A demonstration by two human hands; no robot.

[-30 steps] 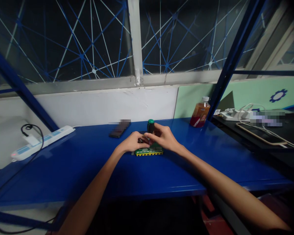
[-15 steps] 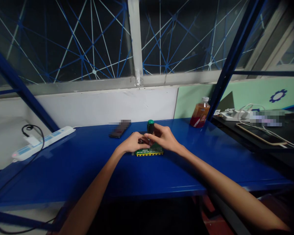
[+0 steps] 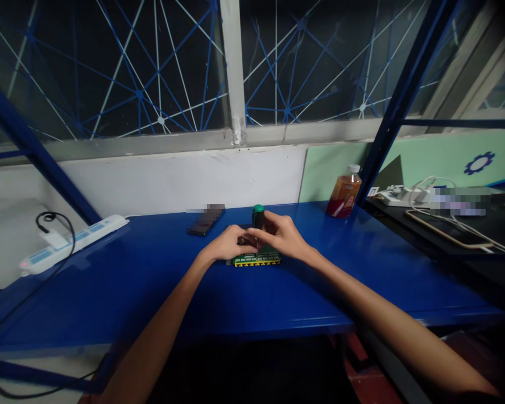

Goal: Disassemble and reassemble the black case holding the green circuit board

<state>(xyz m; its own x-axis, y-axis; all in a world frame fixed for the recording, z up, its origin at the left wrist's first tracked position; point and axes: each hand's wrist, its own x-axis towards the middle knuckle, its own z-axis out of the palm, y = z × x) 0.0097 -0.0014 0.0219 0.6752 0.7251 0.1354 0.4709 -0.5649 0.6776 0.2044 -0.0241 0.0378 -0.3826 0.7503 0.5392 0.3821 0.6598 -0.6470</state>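
An upright screwdriver (image 3: 258, 216) with a black handle and green cap is in my right hand (image 3: 283, 234), the fingers closed round the handle. Its thin shaft points down at a green circuit board (image 3: 263, 257) with a row of yellow terminals along its near edge. My left hand (image 3: 229, 242) is at the board's left side, its fingers curled in close to the shaft. What those fingertips pinch is hidden from me. Both hands cover most of the board, which lies on the blue table (image 3: 219, 303).
A dark phone (image 3: 206, 220) lies behind my left hand. At the back right stands a bottle of reddish drink (image 3: 344, 193). A white power strip (image 3: 78, 244) with a black cable runs along the left. Another phone (image 3: 448, 229) and white cables rest on a black surface at right.
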